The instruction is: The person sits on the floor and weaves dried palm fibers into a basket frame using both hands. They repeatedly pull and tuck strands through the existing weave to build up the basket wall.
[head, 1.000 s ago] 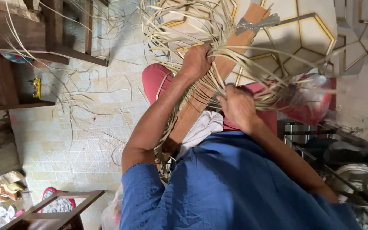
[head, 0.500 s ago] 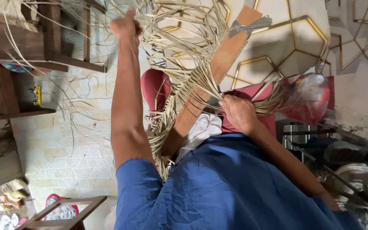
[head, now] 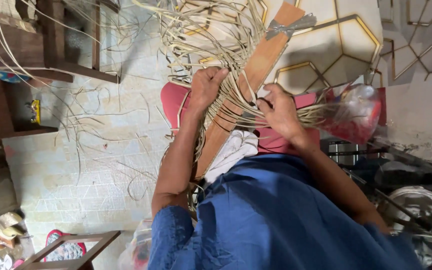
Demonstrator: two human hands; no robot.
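A long wooden plank (head: 258, 70) leans across the middle, with grey tape (head: 288, 26) around its far end. Thin pale cane strips (head: 201, 35) are woven around it and fan out loosely above. My left hand (head: 206, 87) is closed on a bundle of these strips at the plank's left edge. My right hand (head: 278, 112) pinches strips on the plank's right side, where more strips run off to the right. A white cloth (head: 236, 147) lies beneath the plank, over a red seat (head: 173, 97). My blue sleeves fill the lower part of the view.
A clear plastic bag with red contents (head: 356, 112) sits at the right. Dark wooden furniture (head: 51, 37) stands at upper left over a tiled floor (head: 76, 165) strewn with loose strips. A wooden stool frame (head: 71, 247) and sandals (head: 1, 227) lie lower left. Metal vessels (head: 416, 195) are at right.
Half a second ago my left arm stretched far up, drawing a strip out. It has now come back down to the weave by the plank. My right hand stayed on the strips.
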